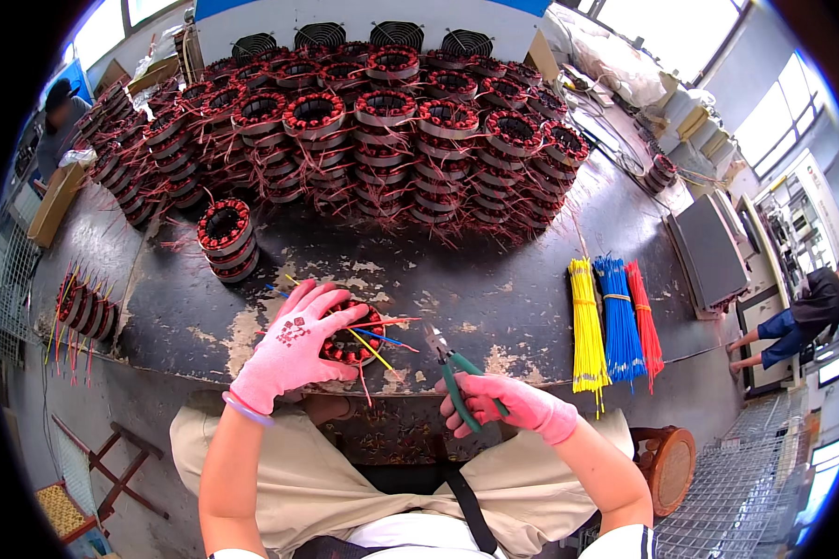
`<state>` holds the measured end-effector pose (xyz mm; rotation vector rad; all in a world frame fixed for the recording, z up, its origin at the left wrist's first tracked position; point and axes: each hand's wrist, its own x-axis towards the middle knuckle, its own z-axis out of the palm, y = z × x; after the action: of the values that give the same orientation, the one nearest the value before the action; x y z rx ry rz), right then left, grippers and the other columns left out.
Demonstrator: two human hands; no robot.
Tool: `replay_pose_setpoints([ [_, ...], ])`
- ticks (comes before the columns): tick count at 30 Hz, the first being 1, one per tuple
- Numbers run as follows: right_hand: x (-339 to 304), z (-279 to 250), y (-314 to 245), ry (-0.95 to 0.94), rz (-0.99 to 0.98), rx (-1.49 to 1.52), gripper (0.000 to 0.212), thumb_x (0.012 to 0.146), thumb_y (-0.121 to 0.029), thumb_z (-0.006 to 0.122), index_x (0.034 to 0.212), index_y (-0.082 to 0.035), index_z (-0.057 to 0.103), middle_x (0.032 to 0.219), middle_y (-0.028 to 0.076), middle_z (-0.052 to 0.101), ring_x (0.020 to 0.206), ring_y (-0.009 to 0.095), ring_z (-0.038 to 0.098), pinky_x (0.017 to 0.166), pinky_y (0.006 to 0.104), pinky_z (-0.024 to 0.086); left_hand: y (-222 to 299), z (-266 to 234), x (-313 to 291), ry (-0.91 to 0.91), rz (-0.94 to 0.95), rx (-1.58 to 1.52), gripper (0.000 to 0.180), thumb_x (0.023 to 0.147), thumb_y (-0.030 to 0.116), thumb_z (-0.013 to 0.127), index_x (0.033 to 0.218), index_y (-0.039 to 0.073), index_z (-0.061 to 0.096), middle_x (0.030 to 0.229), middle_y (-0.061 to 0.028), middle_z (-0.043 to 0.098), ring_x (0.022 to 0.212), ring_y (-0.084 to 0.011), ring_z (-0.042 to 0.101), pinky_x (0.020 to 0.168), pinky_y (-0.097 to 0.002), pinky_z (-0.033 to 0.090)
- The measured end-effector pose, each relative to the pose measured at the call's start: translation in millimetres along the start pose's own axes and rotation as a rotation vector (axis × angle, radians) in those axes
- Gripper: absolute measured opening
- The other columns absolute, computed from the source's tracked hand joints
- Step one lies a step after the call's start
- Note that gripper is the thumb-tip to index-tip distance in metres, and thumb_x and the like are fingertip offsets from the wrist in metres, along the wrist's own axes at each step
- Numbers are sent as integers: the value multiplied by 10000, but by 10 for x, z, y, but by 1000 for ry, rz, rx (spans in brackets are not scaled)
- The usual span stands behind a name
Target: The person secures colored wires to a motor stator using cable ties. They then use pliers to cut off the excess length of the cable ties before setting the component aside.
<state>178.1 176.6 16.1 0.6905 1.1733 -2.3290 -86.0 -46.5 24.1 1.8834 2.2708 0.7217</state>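
Wearing a pink glove, my left hand (294,340) lies over a motor stator (337,348) near the table's front edge, its fingers across the top and its thumb along the near side. The stator is a ring of red-brown windings. Yellow, blue and red wires (375,347) stick out from it, mostly to the right, and part of the ring is hidden under my hand. To the right, my right hand (508,402), also in a pink glove, grips green-handled cutting pliers (449,359). Their metal jaws point up and left, apart from the stator and its wires.
Tall stacks of stators (382,140) fill the table's back. A short stack (226,238) stands nearer; a wired row (88,309) lies left. Yellow (585,326), blue (620,321) and red wire bundles (643,321) lie right, before a dark box (707,256). Other people are beyond.
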Motion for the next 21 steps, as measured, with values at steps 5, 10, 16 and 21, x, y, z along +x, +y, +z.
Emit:
replay_pose_setpoints([
  [5, 81, 64, -20, 17, 17, -33, 511, 1075, -387, 484, 1397, 9, 498, 1186, 150, 640, 1054, 265, 664, 950, 424, 558, -15, 17, 11, -18, -12, -17, 907, 540, 354, 899, 1377, 158, 608, 1389, -125, 550, 1358, -354, 462, 1227, -519, 269],
  [10, 135, 92, -88, 43, 7, -73, 598, 1036, -458, 540, 1394, 18, 493, 1176, 152, 639, 1042, 257, 672, 938, 395, 574, -17, 16, 15, -20, -17, -37, 908, 544, 352, 897, 1380, 153, 605, 1388, -127, 549, 1355, -354, 464, 1222, -516, 275],
  [16, 171, 127, -121, 106, -72, -153, 559, 1041, -470, 520, 1354, -7, 527, 1043, 94, 660, 893, 184, 678, 817, 357, 594, -15, 19, 7, -6, -15, -37, 893, 555, 354, 895, 1373, 148, 603, 1379, -126, 554, 1345, -356, 471, 1222, -517, 275],
  [21, 199, 103, -111, 171, -105, -182, 542, 1044, -467, 517, 1350, -19, 531, 1038, 88, 665, 879, 174, 679, 794, 354, 593, 28, 50, 6, 16, -47, 10, 872, 558, 397, 906, 1339, 142, 614, 1364, -130, 560, 1316, -384, 482, 1201, -515, 309],
])
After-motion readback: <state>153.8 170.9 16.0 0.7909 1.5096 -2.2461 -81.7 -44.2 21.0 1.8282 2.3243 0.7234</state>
